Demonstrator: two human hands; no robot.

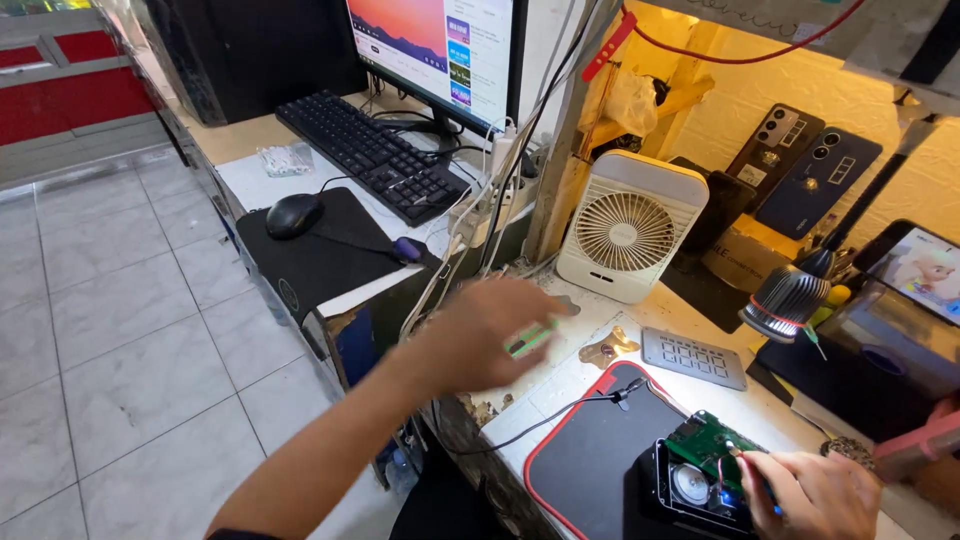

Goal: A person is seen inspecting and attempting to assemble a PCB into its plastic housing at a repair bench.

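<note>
My left hand (490, 335) is stretched out over the left part of the white bench, blurred by motion, with its fingers closed on a thin green-handled tool (533, 338). My right hand (815, 495) rests at the lower right on an opened black device (690, 490) that lies on a black mat with a red rim (560, 465). A green circuit board (708, 440) is tilted up from the device, a round speaker (690, 483) shows inside, and the fingers pinch at thin wires by the board's edge.
A small white desk fan (628, 228) stands behind the left hand. A brass part (607, 347) and a grey metal stencil (693, 357) lie beside the mat. A keyboard (372, 152), mouse (293, 214) and monitor (435, 50) sit further left; phones (800, 165) lean on the back wall.
</note>
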